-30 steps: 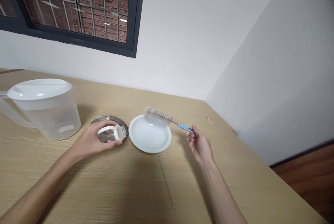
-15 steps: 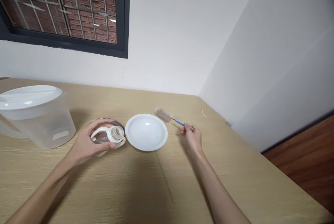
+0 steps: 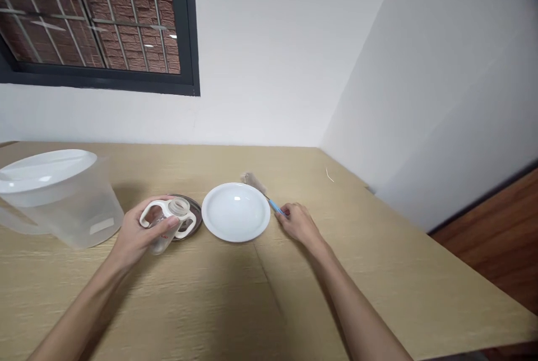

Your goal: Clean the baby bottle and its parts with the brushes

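Observation:
My left hand [image 3: 140, 232] grips a clear baby bottle [image 3: 162, 240] with two white side handles. It is uncapped and tilted, its open neck toward the upper right. Behind the bottle lies a round metal dish [image 3: 194, 218], partly hidden. Beside it sits a white bowl [image 3: 235, 212], with nothing visible inside. My right hand [image 3: 299, 221] is closed around the blue handle of a bottle brush [image 3: 255, 183]. The bristle head reaches behind the bowl's far right rim, and the bowl hides part of it.
A large translucent pitcher [image 3: 79, 209] with a white lid stands at the left. A thin wire rod [image 3: 269, 279] lies in front of the bowl. Near the table's right edge is a small pale strip [image 3: 329, 175]. Walls and a barred window [image 3: 101, 24] bound the table [image 3: 378, 282].
My right hand has moved left with the brush, bringing its bristle head behind the bowl. In my left hand the bottle has turned, and both its handles now show. The view has shifted slightly.

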Demonstrator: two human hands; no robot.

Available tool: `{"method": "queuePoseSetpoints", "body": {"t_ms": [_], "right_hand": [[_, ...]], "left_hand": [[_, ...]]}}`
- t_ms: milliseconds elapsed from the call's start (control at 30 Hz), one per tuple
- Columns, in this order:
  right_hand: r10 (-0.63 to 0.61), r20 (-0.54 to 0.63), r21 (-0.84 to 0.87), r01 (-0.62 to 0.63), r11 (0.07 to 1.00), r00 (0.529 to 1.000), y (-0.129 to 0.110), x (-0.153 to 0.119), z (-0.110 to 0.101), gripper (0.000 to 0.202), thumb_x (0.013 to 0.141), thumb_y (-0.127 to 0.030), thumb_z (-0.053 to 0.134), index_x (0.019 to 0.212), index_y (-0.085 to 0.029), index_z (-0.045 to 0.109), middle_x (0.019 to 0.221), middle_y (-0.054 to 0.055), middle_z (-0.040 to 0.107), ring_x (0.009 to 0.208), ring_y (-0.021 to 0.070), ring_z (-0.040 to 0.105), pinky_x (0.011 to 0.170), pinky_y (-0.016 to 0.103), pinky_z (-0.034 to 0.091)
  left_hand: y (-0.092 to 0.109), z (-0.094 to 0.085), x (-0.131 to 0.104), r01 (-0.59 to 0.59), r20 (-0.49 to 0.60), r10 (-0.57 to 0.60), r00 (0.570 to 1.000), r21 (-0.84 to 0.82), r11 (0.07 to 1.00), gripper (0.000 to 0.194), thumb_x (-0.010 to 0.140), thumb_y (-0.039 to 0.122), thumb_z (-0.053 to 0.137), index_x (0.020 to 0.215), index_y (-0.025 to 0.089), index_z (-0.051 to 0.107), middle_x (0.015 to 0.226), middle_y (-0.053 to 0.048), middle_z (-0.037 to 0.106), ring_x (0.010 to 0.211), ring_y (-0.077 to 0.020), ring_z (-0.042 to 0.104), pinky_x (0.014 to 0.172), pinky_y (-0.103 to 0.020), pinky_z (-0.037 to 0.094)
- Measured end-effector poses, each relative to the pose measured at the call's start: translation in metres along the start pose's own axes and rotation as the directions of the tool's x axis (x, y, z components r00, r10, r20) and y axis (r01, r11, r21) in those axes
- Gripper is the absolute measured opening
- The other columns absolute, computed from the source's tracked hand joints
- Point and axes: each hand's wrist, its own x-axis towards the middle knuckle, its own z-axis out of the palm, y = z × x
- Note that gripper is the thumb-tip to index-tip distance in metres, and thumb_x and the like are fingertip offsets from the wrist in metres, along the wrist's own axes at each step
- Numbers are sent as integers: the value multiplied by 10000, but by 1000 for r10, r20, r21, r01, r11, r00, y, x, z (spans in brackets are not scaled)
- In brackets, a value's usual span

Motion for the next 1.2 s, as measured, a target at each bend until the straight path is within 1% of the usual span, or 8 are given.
{"method": "queuePoseSetpoints", "body": {"t_ms": [233, 467, 567, 700, 867, 967, 1067, 1200], "right_hand": [[31, -148, -18, -35, 999, 989, -7, -1, -4, 290, 899, -445, 551, 858, -181, 664, 942, 143, 693, 929, 275, 592, 784, 351, 403], [85, -399, 66, -64, 996, 913, 3, 10, 0, 276, 945, -313, 452, 1106, -143, 599, 998, 120, 686, 970, 245, 588, 900, 348, 397], [88, -454, 92, -51, 994, 887, 12, 13, 2, 237, 938, -262, 435, 1055, -142, 603, 964, 117, 685, 937, 241, 592, 883, 347, 398], [64, -489, 111, -11, 994, 870, 18, 18, 5, 196, 925, -211, 422, 959, -164, 610, 921, 100, 683, 900, 228, 592, 851, 335, 397], [37, -517, 121, 30, 992, 855, 19, 22, 7, 176, 920, -207, 431, 915, -186, 605, 886, 79, 681, 870, 218, 592, 826, 326, 398], [39, -531, 130, 36, 991, 847, 18, 23, 5, 169, 913, -199, 440, 911, -188, 608, 883, 77, 684, 857, 216, 595, 813, 326, 401], [45, -540, 144, 39, 989, 841, 16, 22, 3, 167, 913, -199, 446, 906, -188, 612, 877, 77, 688, 860, 218, 601, 807, 326, 402], [52, -538, 167, 46, 985, 841, 14, 22, 2, 173, 914, -199, 444, 890, -189, 615, 860, 76, 689, 849, 216, 604, 796, 322, 404]], "left_hand": [[1, -2, -1, 28, -62, -18, 998, 167, 986, 488, 718, 541, 770, 1077, 232, 655, 977, -52, 724, 876, -250, 671, 614, -255, 536], [29, 11, 18, -165, 11, 192, 981, 557, 814, 460, 761, 533, 732, 1094, 232, 632, 1060, -105, 725, 949, -286, 702, 781, -345, 565], [62, 25, 39, -438, 314, 307, 899, 693, 573, 451, 763, 508, 720, 1119, 249, 624, 1074, -64, 731, 928, -279, 708, 807, -336, 539], [105, 58, 66, -734, 711, 189, 678, 639, 231, 428, 819, 453, 606, 1157, 191, 616, 1142, -72, 704, 1026, -324, 663, 838, -359, 491], [125, 104, 81, -834, 834, -66, 548, 551, 23, 406, 701, 309, 667, 1094, 208, 659, 1043, -98, 716, 954, -304, 659, 788, -362, 477], [131, 115, 86, -841, 836, -100, 540, 540, -30, 411, 714, 326, 651, 1102, 192, 653, 1053, -118, 712, 944, -310, 661, 764, -371, 476], [135, 115, 89, -822, 819, -72, 569, 567, -41, 430, 772, 388, 597, 1151, 187, 627, 1138, -125, 694, 991, -315, 655, 778, -382, 478], [134, 112, 88, -833, 823, -137, 551, 551, -38, 422, 737, 374, 619, 1113, 185, 650, 1088, -112, 712, 957, -310, 668, 763, -378, 482]]}}
